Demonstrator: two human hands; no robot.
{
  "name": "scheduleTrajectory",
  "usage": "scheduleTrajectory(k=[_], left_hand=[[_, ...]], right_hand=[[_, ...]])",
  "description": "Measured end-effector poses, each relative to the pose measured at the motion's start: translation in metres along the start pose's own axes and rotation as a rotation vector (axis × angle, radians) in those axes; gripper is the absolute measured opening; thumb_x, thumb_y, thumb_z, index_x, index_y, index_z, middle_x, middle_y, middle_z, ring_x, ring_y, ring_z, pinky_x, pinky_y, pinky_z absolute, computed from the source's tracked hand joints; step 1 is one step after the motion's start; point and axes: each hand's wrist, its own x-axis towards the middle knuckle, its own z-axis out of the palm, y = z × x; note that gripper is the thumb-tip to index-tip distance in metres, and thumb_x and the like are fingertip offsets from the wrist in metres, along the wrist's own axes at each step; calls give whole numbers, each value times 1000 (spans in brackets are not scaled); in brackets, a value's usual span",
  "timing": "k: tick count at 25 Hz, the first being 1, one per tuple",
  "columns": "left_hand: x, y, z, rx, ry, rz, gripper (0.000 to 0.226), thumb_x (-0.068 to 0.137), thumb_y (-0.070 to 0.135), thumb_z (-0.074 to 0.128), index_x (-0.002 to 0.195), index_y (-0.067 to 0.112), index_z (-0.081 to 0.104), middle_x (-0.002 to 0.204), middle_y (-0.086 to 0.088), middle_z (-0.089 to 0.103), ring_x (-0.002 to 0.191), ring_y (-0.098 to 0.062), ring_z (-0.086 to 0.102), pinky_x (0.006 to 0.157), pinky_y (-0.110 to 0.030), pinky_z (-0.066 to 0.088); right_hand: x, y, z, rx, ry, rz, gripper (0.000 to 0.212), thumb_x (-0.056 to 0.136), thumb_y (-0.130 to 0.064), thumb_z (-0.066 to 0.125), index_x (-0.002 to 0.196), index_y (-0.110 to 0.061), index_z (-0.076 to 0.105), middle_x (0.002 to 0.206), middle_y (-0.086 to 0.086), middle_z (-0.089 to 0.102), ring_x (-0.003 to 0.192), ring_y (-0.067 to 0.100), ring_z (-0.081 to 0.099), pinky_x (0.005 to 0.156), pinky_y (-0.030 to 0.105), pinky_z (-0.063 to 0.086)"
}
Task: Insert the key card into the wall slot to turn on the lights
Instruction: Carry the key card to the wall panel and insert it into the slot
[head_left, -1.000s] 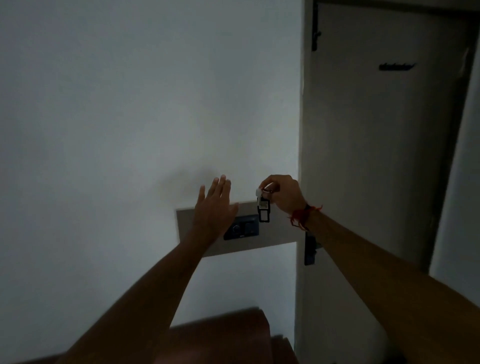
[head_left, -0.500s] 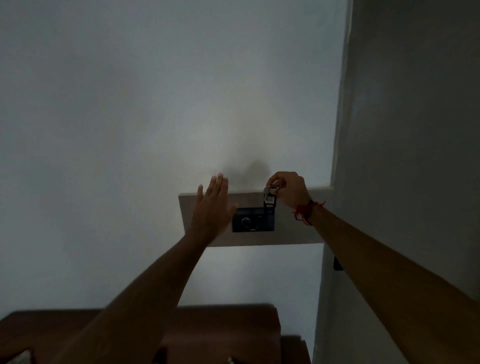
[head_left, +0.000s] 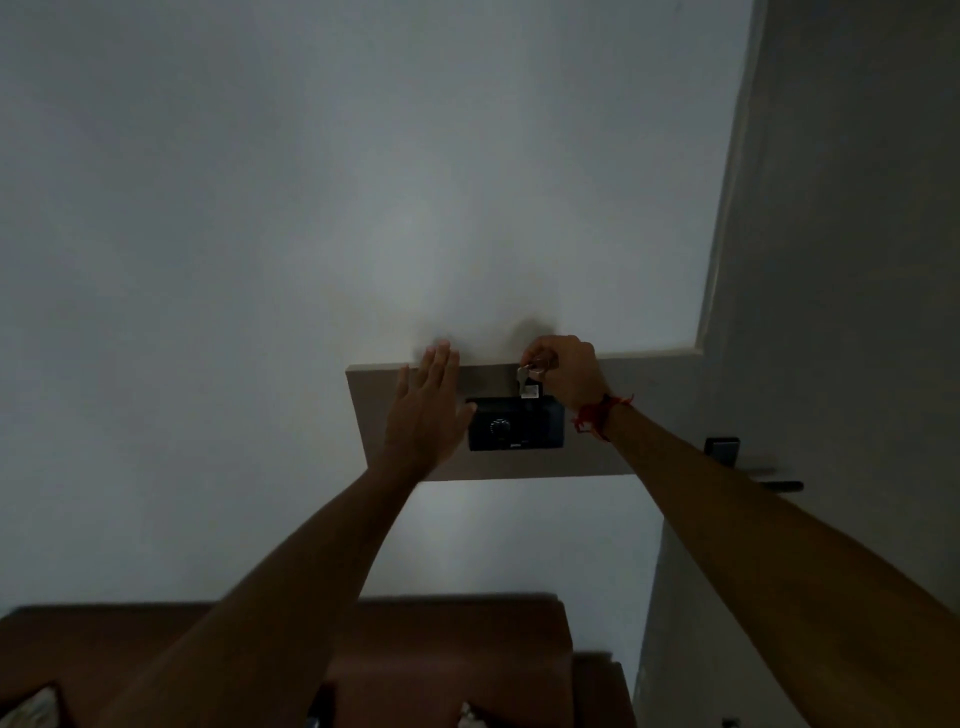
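Observation:
The room is dim. A dark switch panel (head_left: 519, 423) with a round dial sits on a beige wall board (head_left: 644, 410). My right hand (head_left: 569, 369) pinches a small key card (head_left: 530, 389) on a key ring, its lower end at the top edge of the panel. Whether the card sits inside a slot I cannot tell. My left hand (head_left: 428, 410) lies flat on the board just left of the panel, fingers spread, holding nothing. A red thread is tied round my right wrist.
A white wall fills most of the view. The door (head_left: 852, 312) with its dark handle (head_left: 753, 470) stands at the right. Brown wooden furniture (head_left: 441, 654) sits low against the wall below my arms.
The view has swung left and closer to the panel. My right hand has brought the key card down from beside the panel to its top edge. My left hand stays flat on the board.

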Motion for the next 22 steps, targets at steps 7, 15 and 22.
scheduleTrajectory(k=[7, 15, 22], left_hand=[[5, -4, 14, -45, 9, 9, 81, 101, 43, 48, 160, 12, 3, 170, -9, -1, 158, -24, -1, 128, -54, 11], [4, -9, 21, -56, 12, -10, 80, 101, 41, 49, 160, 11, 4, 170, -8, -1, 158, -23, -2, 128, -55, 10], [2, -5, 18, -24, 0, -18, 81, 101, 40, 49, 160, 9, 3, 170, -10, 0, 158, -26, -2, 128, -55, 10]], right_hand=[[0, 12, 16, -120, -28, -68, 23, 71, 16, 62, 80, -2, 73, 89, 21, 67, 81, 31, 64, 74, 38, 56], [-12, 20, 21, -60, 6, 14, 18, 86, 11, 45, 86, -7, 44, 80, -1, 52, 80, 17, 63, 52, 25, 50], [-29, 22, 22, -451, 16, -219, 28, 92, 2, 52, 116, -6, 62, 107, 17, 61, 96, 33, 56, 72, 45, 55]])
